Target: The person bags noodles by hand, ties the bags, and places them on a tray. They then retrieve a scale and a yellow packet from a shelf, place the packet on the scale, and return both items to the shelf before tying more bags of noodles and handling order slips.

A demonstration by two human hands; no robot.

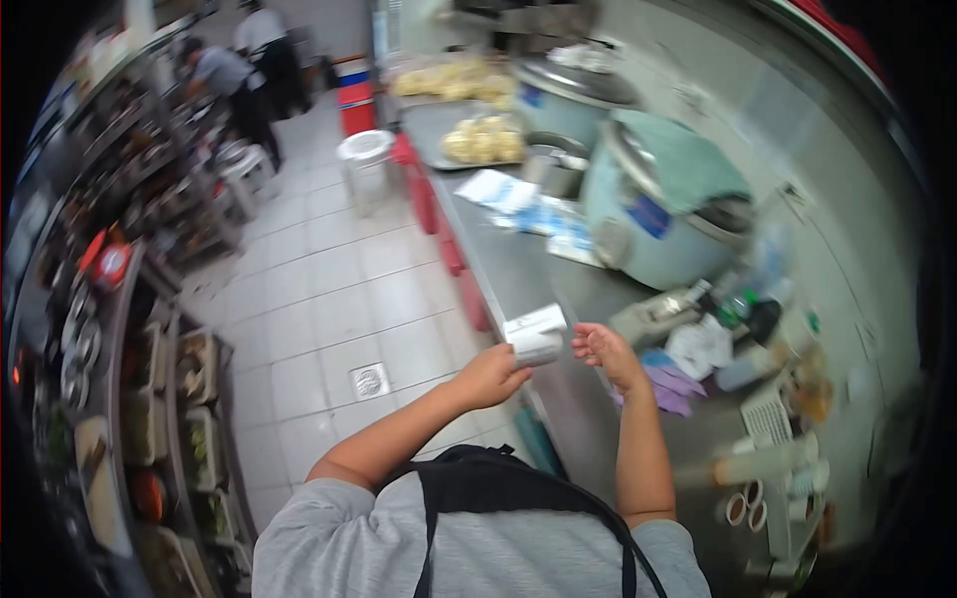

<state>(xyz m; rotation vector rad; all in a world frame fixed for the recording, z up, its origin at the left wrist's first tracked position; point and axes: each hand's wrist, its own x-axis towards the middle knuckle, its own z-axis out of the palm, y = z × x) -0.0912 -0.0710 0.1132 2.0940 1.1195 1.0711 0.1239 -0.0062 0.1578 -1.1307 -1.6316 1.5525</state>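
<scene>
My left hand (488,377) is closed around the near end of a curled white paper slip (536,346) with faint dark print, too blurred to read. The slip is held up in front of me, over the front edge of the steel counter (588,384). Just to the right of the slip, my right hand (608,355) has its fingers loosely bent and apart, with nothing visible in it. A purple cloth (675,387) lies on the counter, to the right of my right hand.
Large rice cookers (638,219) stand along the wall, near blue-and-white packets (543,219) and a tray (439,135) of pale yellow food. A white stool (366,149) is on the tiled floor (299,289). Shelves with food bins (196,364) line the left. Two people work far off.
</scene>
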